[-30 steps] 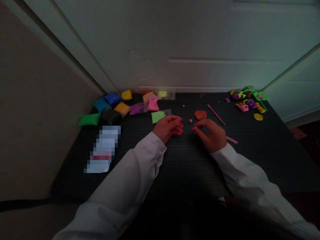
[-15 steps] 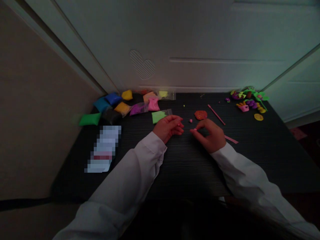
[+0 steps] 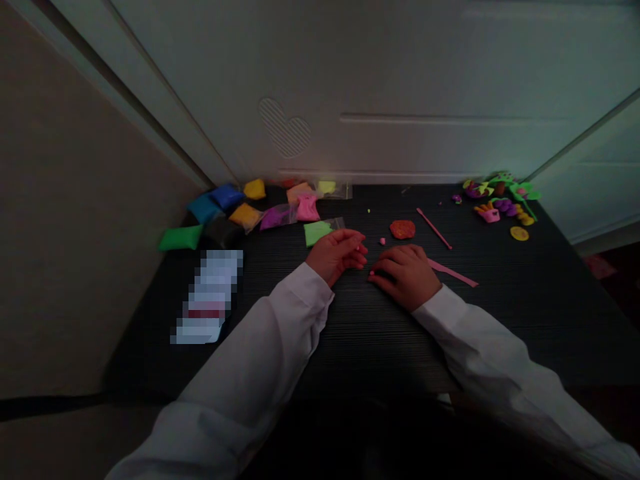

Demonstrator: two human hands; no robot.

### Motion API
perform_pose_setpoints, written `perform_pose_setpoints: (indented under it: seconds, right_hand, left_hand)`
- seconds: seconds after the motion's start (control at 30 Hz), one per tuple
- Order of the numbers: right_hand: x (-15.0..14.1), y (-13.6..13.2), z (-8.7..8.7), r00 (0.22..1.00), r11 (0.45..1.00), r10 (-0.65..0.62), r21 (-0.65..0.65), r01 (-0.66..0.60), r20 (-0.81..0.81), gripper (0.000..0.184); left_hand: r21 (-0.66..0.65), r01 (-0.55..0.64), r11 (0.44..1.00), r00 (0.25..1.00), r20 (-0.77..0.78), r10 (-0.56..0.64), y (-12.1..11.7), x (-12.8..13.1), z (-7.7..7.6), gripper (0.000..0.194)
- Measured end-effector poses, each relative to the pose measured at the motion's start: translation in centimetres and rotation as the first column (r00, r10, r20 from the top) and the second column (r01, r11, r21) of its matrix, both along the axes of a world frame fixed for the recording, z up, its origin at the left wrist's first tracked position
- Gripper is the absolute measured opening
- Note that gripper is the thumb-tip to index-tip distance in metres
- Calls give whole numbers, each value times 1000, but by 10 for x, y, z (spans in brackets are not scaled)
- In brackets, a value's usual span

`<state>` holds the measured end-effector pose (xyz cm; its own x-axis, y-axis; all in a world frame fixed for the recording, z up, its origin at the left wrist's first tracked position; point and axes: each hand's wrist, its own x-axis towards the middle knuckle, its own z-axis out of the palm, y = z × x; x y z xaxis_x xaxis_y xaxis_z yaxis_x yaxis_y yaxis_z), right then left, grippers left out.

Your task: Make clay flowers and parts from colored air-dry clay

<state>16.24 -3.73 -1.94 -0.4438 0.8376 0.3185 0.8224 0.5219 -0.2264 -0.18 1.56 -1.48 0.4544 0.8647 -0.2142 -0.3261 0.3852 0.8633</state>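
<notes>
My left hand (image 3: 336, 257) is closed in a loose pinch, a tiny bit of pink clay (image 3: 358, 247) showing at its thumb and fingertips. Low over the black tabletop, my right hand (image 3: 409, 276) pinches a small pink clay piece (image 3: 371, 273) between thumb and forefinger. A pink clay ball (image 3: 383, 241) lies just beyond the right hand. Behind that rests a flat orange-red textured clay disc (image 3: 403, 230). Partly hidden by the right hand is a pink plastic clay knife (image 3: 456, 272). A thin pink modelling stick (image 3: 434, 229) lies farther back.
Several coloured clay packs, including a green one (image 3: 181, 238) and a pink one (image 3: 307, 208), line the back left. A phone (image 3: 210, 297) with a blurred screen lies at left. Finished clay shapes (image 3: 505, 205) and a yellow disc (image 3: 519, 233) sit back right. A white panel rises behind.
My right hand has come down and slightly left toward the tabletop, still pinching the pink clay piece, uncovering more of the pink knife. My left hand has stayed almost still.
</notes>
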Motion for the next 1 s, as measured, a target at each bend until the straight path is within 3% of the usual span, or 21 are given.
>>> perform_pose_setpoints:
  seconds: [0.27,0.53,0.8,1.0]
  right_hand:
    - [7,-9,2,1000,999,-25,20,25,6,36]
    - [8,-31,5,992,998,-38,55,32,118,32]
    - [4,-30,2,981,991,-120,68,111,153,40]
    - [1,-30,5,976,996,-90,11,90,199,37]
  left_hand:
    - [-5,-1,1000,1000,-7,1,0,-1,0,19]
    - [0,9,1000,999,33,-9,0,-1,-1,16]
    - [14,18,1000,999,42,-19,1,-1,-2,18]
    - [5,22,1000,999,47,-22,1,-1,-2,18]
